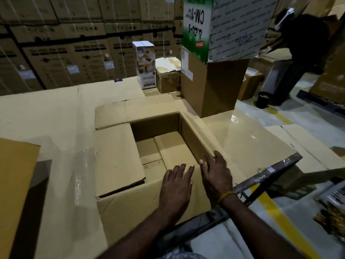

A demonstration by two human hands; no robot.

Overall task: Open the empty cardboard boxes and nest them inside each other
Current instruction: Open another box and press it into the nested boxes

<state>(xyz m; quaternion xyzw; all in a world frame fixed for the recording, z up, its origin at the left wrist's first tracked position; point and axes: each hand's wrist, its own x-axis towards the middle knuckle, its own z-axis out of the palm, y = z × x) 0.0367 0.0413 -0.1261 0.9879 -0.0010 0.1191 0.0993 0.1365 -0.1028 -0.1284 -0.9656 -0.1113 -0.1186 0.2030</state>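
A brown cardboard box (119, 157) lies open in front of me, its top flaps folded outward and its inside empty. My left hand (177, 186) rests flat on the near flap, fingers spread toward the opening. My right hand (214, 174) presses on the box's near right corner, fingertips touching the right flap's inner edge. Neither hand holds anything. A tall brown box (214, 86) stands behind to the right, with a green and white printed box (229, 25) upside down on top of it.
Flattened cardboard sheets (46, 113) cover the surface around the box. A white printed carton (145, 64) and a small taped box (168, 75) stand at the back. Stacked cartons form a wall behind. Another person (302, 49) bends at the far right. Yellow floor line (276, 217) at right.
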